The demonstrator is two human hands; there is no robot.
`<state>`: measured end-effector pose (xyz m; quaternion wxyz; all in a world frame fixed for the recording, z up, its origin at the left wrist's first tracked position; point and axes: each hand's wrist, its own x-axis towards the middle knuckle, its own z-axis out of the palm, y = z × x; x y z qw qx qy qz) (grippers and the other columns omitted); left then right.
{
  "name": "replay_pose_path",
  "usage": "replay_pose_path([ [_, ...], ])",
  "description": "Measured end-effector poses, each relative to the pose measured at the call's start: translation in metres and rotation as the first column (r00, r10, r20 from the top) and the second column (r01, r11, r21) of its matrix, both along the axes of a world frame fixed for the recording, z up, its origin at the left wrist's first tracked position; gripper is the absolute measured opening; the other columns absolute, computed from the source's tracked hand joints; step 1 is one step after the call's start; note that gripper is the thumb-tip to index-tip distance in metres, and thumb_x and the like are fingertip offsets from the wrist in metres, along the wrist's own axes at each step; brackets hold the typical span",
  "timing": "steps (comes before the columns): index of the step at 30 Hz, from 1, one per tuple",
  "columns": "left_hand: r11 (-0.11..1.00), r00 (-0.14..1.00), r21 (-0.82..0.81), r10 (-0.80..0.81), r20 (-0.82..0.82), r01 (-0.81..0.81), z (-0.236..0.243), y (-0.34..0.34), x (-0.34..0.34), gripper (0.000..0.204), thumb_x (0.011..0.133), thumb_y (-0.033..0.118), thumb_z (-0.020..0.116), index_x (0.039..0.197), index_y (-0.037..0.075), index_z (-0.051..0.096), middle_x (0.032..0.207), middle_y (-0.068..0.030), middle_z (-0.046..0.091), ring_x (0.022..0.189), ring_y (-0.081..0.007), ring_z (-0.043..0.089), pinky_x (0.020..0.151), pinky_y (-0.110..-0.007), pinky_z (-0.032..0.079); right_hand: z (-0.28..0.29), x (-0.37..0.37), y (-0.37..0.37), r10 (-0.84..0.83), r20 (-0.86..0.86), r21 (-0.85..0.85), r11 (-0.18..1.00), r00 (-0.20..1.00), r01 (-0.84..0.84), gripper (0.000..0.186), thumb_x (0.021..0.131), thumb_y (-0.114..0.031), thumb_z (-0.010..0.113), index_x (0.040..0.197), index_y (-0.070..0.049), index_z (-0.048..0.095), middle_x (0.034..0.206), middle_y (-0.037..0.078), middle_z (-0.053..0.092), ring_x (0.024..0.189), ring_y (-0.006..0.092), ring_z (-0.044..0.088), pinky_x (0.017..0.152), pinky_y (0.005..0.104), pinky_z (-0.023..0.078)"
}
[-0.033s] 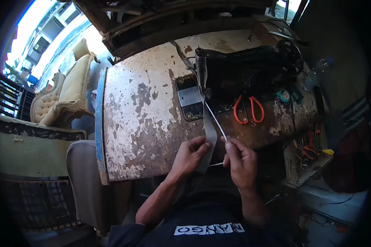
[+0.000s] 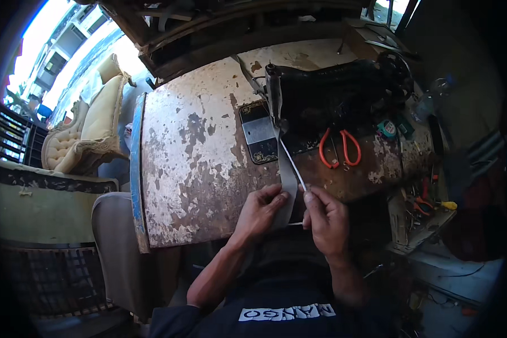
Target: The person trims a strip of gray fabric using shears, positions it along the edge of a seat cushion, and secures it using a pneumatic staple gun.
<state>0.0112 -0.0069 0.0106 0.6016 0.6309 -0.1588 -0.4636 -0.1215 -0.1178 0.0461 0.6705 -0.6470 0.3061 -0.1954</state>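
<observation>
Grey strip (image 2: 288, 179) runs from the black sewing machine (image 2: 332, 101) across the worn tabletop (image 2: 191, 169); left hand (image 2: 260, 209) and right hand (image 2: 325, 217) fingers pinch it and a thin white cord (image 2: 293, 166).

Worn, paint-flaked worktable (image 2: 197, 169), cream tufted armchair (image 2: 90, 129) at left, bright daylight beyond.

This is a small sewing or upholstery workshop, half open to the street. A black sewing machine (image 2: 335, 96) stands on a worn desk (image 2: 191, 169) with peeling paint, orange-handled scissors (image 2: 339, 147) lying just near of it. At right, a cluttered shelf (image 2: 419, 217) holds hand tools. At far left, a tufted cream armchair (image 2: 90, 127) sits in daylight.
</observation>
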Motion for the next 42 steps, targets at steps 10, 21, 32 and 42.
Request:
replay_pose_path([
  [10, 0.973, 0.839, -0.011, 0.192, -0.509, -0.229, 0.015, 0.003, -0.001, 0.03, 0.108, 0.028, 0.056, 0.118, 0.001, 0.065, 0.079, 0.0006, 0.066, 0.066, -0.007, 0.06, 0.057, -0.021, 0.045, -0.02, -0.008, 0.03, -0.037, -0.147, -0.49, 0.871, 0.988, -0.04, 0.037, 0.102, -0.017, 0.064, 0.135, -0.001, 0.065, 0.064, 0.015, 0.066, 0.059, 0.0196, 0.072, 0.055, 0.034, 0.054],
  [21, 0.977, 0.838, -0.081, 0.125, -0.532, -0.197, -0.018, -0.005, -0.004, 0.016, 0.1, 0.018, 0.071, 0.101, 0.002, 0.068, 0.087, -0.0033, 0.071, 0.071, -0.011, 0.065, 0.064, -0.028, 0.053, -0.022, 0.002, -0.027, 0.042, -0.045, -0.734, 0.677, 0.998, -0.061, 0.02, 0.092, -0.011, 0.07, 0.11, -0.005, 0.076, 0.108, 0.011, 0.075, 0.095, 0.031, 0.071, 0.08, 0.0381, 0.059],
  [32, 0.929, 0.511, 0.29, -0.138, 0.849, -0.232, -0.007, -0.02, 0.039, 0.028, 0.097, 0.031, 0.071, 0.107, 0.005, 0.074, 0.091, -0.0128, 0.075, 0.073, -0.0297, 0.068, 0.072, -0.043, 0.054, -0.071, 0.028, -0.056, 0.252, 0.015, -0.933, 0.353, 0.968, -0.077, 0.024, 0.079, -0.007, 0.072, 0.103, -0.007, 0.079, 0.113, 0.001, 0.076, 0.104, 0.0198, 0.065, 0.086, 0.035, 0.055],
  [42, 0.963, 0.133, 0.271, -0.268, 0.954, 0.002, -0.026, -0.058, 0.08, 0.036, 0.089, 0.028, 0.074, 0.122, 0.013, 0.074, 0.142, -0.0058, 0.065, 0.132, -0.034, 0.053, 0.112, -0.046, 0.039, -0.07, 0.027, -0.056, 0.231, 0.022, -0.918, 0.389, 0.973, -0.071, 0.021, 0.08, -0.004, 0.068, 0.099, -0.005, 0.076, 0.108, 0.003, 0.074, 0.098, 0.0208, 0.065, 0.083, 0.0368, 0.054],
])
